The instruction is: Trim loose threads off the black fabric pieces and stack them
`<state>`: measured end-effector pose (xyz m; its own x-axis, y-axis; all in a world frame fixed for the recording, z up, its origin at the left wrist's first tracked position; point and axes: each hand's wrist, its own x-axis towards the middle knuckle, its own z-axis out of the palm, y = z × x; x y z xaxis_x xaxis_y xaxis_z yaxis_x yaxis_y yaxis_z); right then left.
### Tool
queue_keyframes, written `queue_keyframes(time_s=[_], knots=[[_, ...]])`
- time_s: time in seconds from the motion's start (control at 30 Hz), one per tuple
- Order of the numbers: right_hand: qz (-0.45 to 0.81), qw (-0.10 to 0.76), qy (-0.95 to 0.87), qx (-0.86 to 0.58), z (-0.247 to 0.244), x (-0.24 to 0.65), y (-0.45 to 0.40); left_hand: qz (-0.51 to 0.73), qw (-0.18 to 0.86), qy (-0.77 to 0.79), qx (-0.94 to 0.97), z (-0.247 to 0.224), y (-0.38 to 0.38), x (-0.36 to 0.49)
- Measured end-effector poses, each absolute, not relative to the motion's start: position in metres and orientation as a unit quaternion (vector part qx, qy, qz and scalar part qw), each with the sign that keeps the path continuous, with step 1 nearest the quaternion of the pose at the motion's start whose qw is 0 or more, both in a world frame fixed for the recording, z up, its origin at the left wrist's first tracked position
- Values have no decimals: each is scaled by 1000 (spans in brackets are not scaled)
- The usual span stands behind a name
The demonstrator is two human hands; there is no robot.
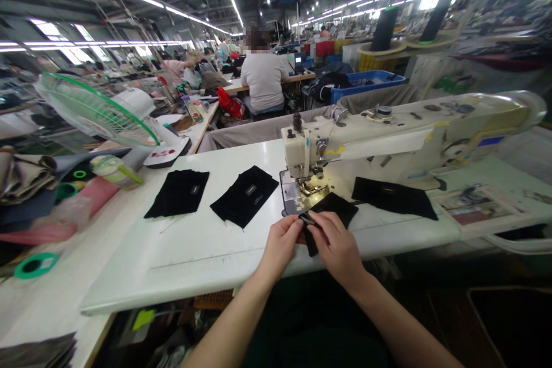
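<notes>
My left hand [282, 241] and my right hand [338, 244] meet at the front edge of the white sewing table [194, 259]. Both pinch a small black fabric piece [312, 243] between thumb and fingers. Just behind them, another black piece [336, 207] lies beside the needle area of the sewing machine [388, 132]. Two black stacks with small labels, one at the far left [179, 194] and one nearer the machine [245, 195], lie on the table. A long black piece [394, 198] rests to the right, under the machine arm.
A green-rimmed fan [101, 109] stands at the back left. A cup [112, 171], rolled fabrics and a green tape roll [35, 265] lie on the left table. A seated person [264, 77] and a blue crate [366, 81] are beyond. A parts tray [478, 207] sits right.
</notes>
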<state>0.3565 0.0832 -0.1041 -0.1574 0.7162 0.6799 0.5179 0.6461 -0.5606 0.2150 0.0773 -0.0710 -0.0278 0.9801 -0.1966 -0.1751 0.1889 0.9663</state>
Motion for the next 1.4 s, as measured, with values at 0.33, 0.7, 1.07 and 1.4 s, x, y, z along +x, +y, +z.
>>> queue_keyframes(time_s=[0.33,0.7,1.07,1.4], knots=[[168,479,-731,-456,-105,362,87,514,516,558,397,-77,80,202],[200,461,-676,-539,-117,398,131,585,589,502,243,-76,86,175],[318,316,-736,-507,-105,382,146,589,556,519,272,-64,90,170],[296,360,-706,-533,-111,382,131,506,42,625,593,-73,88,172]])
